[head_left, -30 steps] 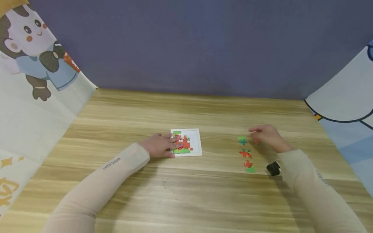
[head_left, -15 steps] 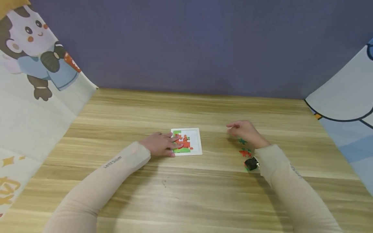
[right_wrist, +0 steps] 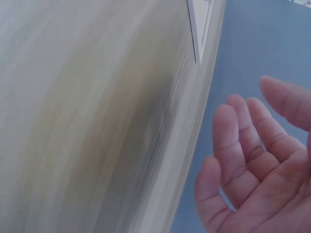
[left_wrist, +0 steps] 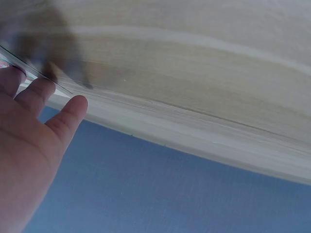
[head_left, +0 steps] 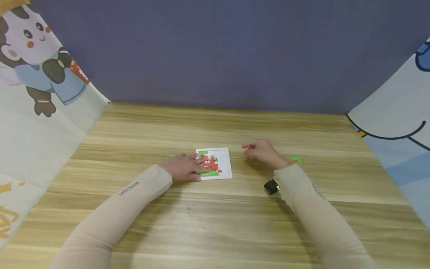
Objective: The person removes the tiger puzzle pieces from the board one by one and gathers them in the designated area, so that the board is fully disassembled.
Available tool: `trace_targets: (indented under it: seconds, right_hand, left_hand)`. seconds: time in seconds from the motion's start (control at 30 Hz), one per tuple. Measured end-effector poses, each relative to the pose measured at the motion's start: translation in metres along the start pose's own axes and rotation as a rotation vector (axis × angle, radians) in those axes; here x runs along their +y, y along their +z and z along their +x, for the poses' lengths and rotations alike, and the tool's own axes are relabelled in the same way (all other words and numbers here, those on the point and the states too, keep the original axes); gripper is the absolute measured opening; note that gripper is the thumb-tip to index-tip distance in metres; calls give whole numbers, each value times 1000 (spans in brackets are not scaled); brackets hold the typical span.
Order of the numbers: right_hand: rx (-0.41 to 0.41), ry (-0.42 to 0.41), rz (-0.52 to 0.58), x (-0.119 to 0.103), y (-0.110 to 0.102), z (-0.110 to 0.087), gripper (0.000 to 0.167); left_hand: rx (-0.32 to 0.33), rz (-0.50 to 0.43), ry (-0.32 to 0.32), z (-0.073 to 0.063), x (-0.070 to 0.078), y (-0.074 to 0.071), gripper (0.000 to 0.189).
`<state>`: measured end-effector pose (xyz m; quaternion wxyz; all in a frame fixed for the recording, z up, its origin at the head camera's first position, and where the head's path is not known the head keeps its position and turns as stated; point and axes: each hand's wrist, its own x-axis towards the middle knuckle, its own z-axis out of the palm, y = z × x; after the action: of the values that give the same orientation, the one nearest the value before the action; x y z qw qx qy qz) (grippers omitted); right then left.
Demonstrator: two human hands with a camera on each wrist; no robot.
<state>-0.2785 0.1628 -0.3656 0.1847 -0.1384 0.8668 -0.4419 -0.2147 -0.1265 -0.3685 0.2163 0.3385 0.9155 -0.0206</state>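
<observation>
A small square puzzle tray (head_left: 225,164) with a white rim lies on the table. Joined pieces showing a red-orange animal on green (head_left: 214,164) fill its left part, while its right side is bare white. My left hand (head_left: 183,167) rests on the tray's left side with fingers spread over the picture; its fingertips also lie along the tray in the left wrist view. To the right of the tray my right hand (head_left: 263,152) hovers over the table. In the right wrist view its palm faces the camera, with loosely bent fingers (right_wrist: 228,141) and nothing in them.
A loose green and orange puzzle piece (head_left: 297,160) lies beyond my right forearm, which hides other pieces. A black wrist device (head_left: 271,186) hangs at the right cuff. Behind the wooden table (head_left: 208,224) stands a dark blue-grey panel (head_left: 215,52).
My right hand has moved left from over the loose pieces towards the tray, uncovering one piece and covering the others with its forearm. The left hand stays on the tray.
</observation>
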Motion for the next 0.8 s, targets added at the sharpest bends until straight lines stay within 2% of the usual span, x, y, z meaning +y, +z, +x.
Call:
trace_targets:
  seconds: [0.27, 0.43, 0.6, 0.8]
  right_hand:
    - [-28, 2, -36, -9, 15, 10, 35]
    - [-58, 4, -55, -19, 27, 14, 36]
    - [-95, 13, -77, -30, 38, 17, 36]
    - [-102, -4, -158, -37, 49, 22, 37]
  left_hand:
    - [17, 63, 33, -2, 3, -2, 48]
    - [23, 99, 30, -3, 5, -2, 47]
    - [10, 96, 16, -2, 5, -1, 47]
    - [15, 94, 23, -2, 3, 1, 47]
